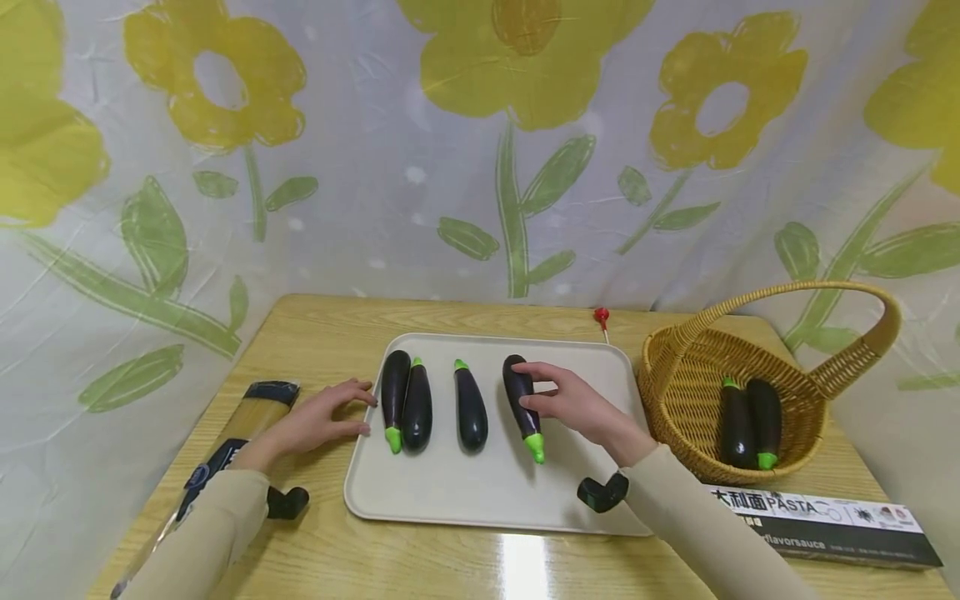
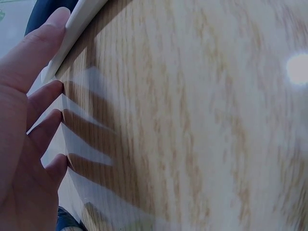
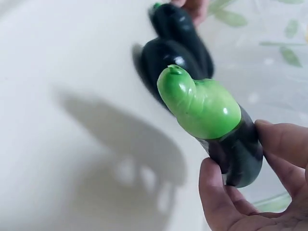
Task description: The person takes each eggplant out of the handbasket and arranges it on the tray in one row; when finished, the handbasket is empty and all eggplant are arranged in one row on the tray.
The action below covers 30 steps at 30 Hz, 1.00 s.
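Observation:
My right hand (image 1: 581, 408) pinches a dark purple eggplant (image 1: 519, 398) with a bright green stem end between thumb and fingers. Its green cap (image 3: 211, 108) faces the right wrist camera, and a shadow falls on the white tray (image 1: 442, 492) beside it. Left of it on the tray lie a single eggplant (image 1: 471, 412) and a pair side by side, the outer eggplant (image 1: 394, 392) with its green end toward me and the inner eggplant (image 1: 417, 412) with its green end away. With fingers spread and loosely bent, my left hand (image 1: 318, 421) rests at the tray's left rim (image 2: 72, 41).
At the right stands a wicker basket (image 1: 682, 417) with a tall handle; an eggplant (image 1: 737, 425) and another eggplant (image 1: 765, 421) lie inside. A pasta box (image 1: 847, 529) is in front of it. A pasta bag (image 1: 258, 412) lies left, partly under my left forearm. A small red item (image 1: 602, 315) sits behind the tray.

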Each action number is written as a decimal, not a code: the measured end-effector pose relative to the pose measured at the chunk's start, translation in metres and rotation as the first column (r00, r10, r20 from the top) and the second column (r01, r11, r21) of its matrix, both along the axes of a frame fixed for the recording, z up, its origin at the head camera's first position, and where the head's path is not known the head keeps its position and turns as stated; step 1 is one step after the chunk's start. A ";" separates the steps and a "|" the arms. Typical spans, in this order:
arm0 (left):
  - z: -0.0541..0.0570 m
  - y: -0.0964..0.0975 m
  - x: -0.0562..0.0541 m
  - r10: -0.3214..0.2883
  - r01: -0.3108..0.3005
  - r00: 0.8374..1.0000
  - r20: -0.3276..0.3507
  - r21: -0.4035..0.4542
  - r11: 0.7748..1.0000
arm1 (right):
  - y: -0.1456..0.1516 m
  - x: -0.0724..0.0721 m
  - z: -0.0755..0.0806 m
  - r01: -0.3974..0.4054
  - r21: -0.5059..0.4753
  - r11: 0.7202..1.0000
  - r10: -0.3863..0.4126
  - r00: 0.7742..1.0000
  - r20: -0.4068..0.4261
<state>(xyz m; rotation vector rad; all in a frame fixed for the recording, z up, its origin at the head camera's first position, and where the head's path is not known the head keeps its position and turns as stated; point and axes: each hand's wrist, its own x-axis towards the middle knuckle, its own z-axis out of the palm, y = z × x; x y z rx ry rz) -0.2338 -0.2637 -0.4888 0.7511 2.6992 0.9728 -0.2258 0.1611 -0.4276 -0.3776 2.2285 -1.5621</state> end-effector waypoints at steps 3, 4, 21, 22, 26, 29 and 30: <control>-0.001 0.000 -0.001 0.001 -0.001 1.000 0.001 0.002 1.000 | -0.012 -0.009 -0.006 0.024 0.014 1.000 -0.024 1.000 0.016; -0.001 0.000 -0.002 0.002 -0.002 1.000 0.002 0.001 1.000 | -0.016 -0.012 -0.008 0.031 0.013 0.999 -0.031 0.999 0.021; 0.001 0.001 -0.001 -0.005 0.004 1.000 0.011 0.012 1.000 | -0.052 -0.023 -0.026 0.114 0.050 0.992 -0.116 0.993 0.033; 0.001 0.001 -0.001 -0.005 0.005 1.000 0.009 0.010 1.000 | -0.053 -0.023 -0.026 0.119 0.049 0.992 -0.120 0.992 0.031; 0.001 0.001 -0.001 -0.006 0.006 1.000 0.003 0.007 1.000 | -0.055 -0.021 -0.026 0.136 0.041 0.990 -0.138 0.990 0.029; 0.001 0.001 0.000 -0.007 0.007 1.000 0.000 0.005 1.000 | -0.057 -0.021 -0.027 0.141 0.041 0.989 -0.142 0.989 0.032; 0.001 0.001 0.000 -0.008 0.008 1.000 -0.002 0.005 1.000 | -0.058 -0.021 -0.028 0.140 0.045 0.989 -0.141 0.990 0.030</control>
